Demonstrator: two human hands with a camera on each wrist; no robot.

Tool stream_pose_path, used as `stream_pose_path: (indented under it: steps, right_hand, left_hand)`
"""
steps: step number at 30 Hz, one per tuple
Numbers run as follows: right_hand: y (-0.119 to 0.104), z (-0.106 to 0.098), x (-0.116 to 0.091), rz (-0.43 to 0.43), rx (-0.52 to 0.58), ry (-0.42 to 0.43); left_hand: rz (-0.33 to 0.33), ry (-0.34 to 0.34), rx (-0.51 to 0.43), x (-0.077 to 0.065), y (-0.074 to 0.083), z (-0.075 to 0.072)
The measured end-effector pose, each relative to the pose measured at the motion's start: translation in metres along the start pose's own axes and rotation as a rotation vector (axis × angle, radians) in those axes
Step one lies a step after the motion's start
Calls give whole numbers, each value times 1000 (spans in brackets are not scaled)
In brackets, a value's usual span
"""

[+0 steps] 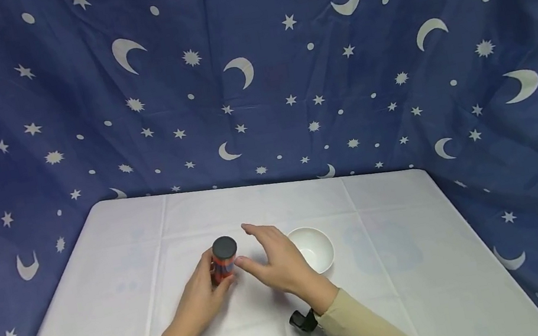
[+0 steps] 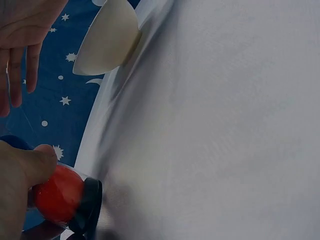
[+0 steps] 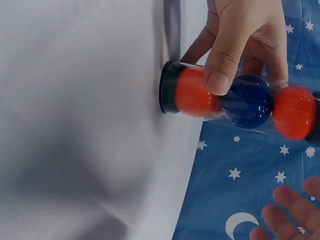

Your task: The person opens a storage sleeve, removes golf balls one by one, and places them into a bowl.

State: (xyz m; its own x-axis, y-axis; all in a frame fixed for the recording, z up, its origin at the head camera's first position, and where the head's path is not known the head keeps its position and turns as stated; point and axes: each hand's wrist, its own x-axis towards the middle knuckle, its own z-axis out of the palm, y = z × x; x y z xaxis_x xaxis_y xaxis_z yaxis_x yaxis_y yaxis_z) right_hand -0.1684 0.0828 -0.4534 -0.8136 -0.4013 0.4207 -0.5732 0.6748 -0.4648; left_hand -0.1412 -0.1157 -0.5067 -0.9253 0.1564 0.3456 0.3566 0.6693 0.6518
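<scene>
A clear ball tube [image 1: 224,263] with black end caps stands upright on the white table, holding two orange balls and a blue ball [image 3: 247,102] between them. My left hand [image 1: 197,304] grips it from the left, thumb on the near side near the lower orange ball [image 2: 60,194]. On the other side, my right hand [image 1: 285,258] is held up with fingers extended, its thumb tip close to the tube's upper part. Only the fingertips [image 3: 281,225] of that hand show in the right wrist view. The black top cap [image 1: 224,247] faces up, closed.
A white bowl [image 1: 321,243] sits upright just right of my right hand, partly covered by it in the head view. A white cloth covers the table [image 1: 430,284]. Behind it hangs a blue curtain [image 1: 265,24] with moons and stars.
</scene>
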Motion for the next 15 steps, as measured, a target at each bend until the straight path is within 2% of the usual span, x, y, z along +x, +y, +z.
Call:
stream_pose_path:
  steps: [7, 15]
  right_hand:
    - [-4, -3, 4, -79, 24, 26]
    - [-5, -5, 6, -129, 29, 41]
  left_hand:
    - [34, -35, 57, -1, 7, -3]
    - [79, -52, 134, -2, 12, -6]
